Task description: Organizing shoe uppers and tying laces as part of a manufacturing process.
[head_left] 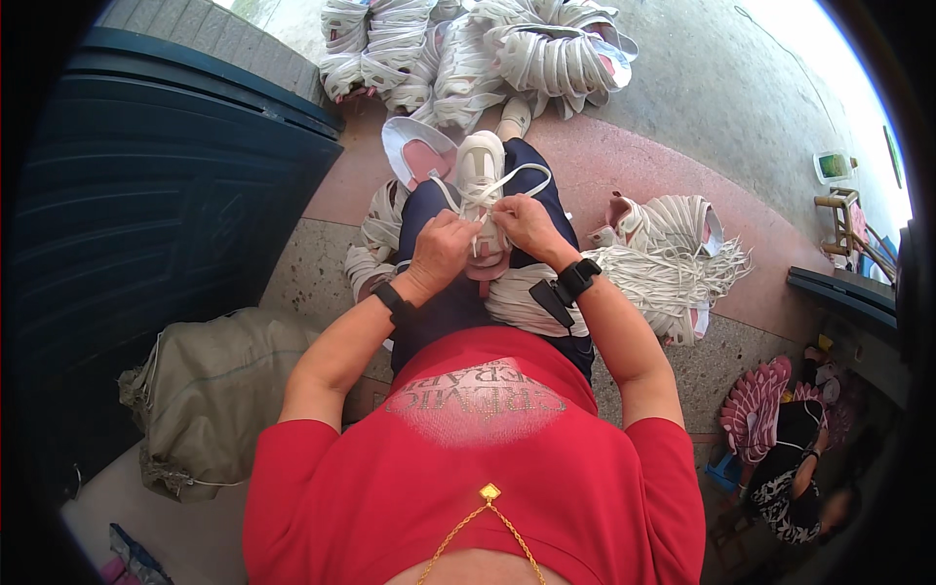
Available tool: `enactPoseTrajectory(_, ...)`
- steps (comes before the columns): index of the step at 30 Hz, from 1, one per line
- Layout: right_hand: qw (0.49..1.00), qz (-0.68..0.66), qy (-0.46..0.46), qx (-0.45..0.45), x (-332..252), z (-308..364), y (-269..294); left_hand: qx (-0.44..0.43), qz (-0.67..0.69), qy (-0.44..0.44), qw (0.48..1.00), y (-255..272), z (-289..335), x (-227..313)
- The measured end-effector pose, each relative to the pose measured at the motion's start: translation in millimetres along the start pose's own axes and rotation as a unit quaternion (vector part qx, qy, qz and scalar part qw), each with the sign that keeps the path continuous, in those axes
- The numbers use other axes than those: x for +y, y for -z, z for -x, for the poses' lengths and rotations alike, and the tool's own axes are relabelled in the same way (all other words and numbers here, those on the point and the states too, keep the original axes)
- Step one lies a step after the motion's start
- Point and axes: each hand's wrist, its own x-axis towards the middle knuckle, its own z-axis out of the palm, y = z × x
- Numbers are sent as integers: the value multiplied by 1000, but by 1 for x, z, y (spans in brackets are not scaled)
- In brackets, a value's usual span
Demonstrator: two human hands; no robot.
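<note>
A white and pink shoe upper (480, 156) lies between my thighs with its toe pointing away from me. White shoelace (526, 174) runs through its eyelets and loops out on both sides. My left hand (444, 249) is closed in a pinch at the left eyelet row, on the lace. Across from it, my right hand (525, 226) pinches the lace at the right edge of the throat. The fingertips partly hide the strands. Both wrists carry black bands.
Stacked white shoe uppers (561, 68) lie beyond my feet, with another laced bundle (663, 283) beside my right leg. To the left are a dark blue door (175, 166) and an olive sack (224, 390). At lower right, another person (795, 468) sits by pink uppers (756, 409).
</note>
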Motion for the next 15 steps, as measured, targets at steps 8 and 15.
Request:
enactPoseTrajectory(8, 994, -72, -67, 44, -9, -1, -11, 19, -14, -11, 1000, -5, 3, -1)
enactPoseTrajectory(15, 923, -347, -164, -20, 3, -4, -7, 38, 24, 11, 999, -7, 6, -2)
